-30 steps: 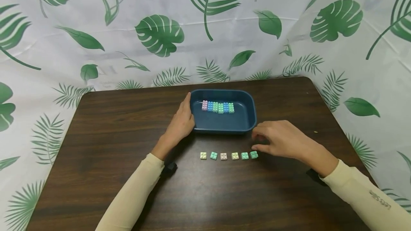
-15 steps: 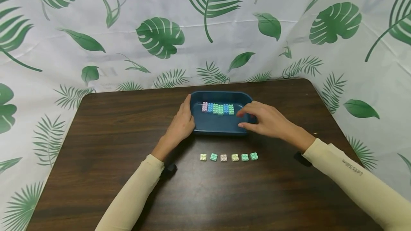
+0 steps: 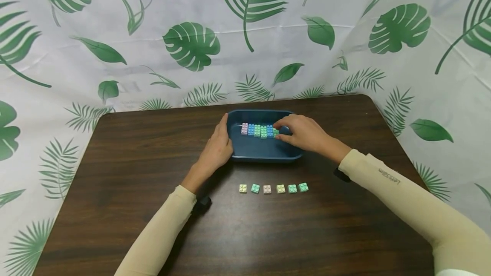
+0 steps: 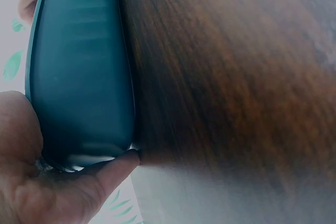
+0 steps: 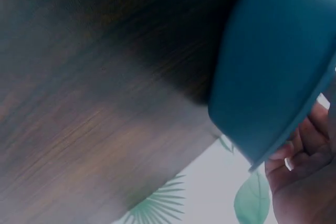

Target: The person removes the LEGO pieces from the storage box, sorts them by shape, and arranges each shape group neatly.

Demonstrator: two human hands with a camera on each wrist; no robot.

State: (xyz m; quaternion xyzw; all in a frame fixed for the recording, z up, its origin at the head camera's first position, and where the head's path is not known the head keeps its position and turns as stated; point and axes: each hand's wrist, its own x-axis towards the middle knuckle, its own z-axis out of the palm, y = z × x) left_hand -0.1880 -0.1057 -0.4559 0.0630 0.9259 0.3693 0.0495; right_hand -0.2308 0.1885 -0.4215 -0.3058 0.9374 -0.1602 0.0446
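In the head view a dark blue tray [image 3: 251,151] holds a row of small studded bricks: a pink brick [image 3: 244,128] at the left end, then blue and green ones. My left hand [image 3: 216,146] rests against the tray's left side, fingers stretched along it; the left wrist view shows the thumb and a finger at the tray's corner. Over the right rim reaches my right hand [image 3: 304,133]. Its thumb and index finger pinch the green brick [image 3: 276,132] at the row's right end, partly covering it. The right wrist view hides that brick behind the tray wall.
In front of the tray, several small square bricks lie spaced in a line on the dark wooden table [image 3: 153,208], among them a yellow brick [image 3: 243,188], a pale pink brick [image 3: 267,189] and a green brick [image 3: 303,187]. A leaf-print cloth [image 3: 145,54] hangs behind the table.
My right hand has moved from the table beside the small bricks, up and left over the tray rim, to the green brick at the row's end. The left hand stays put.
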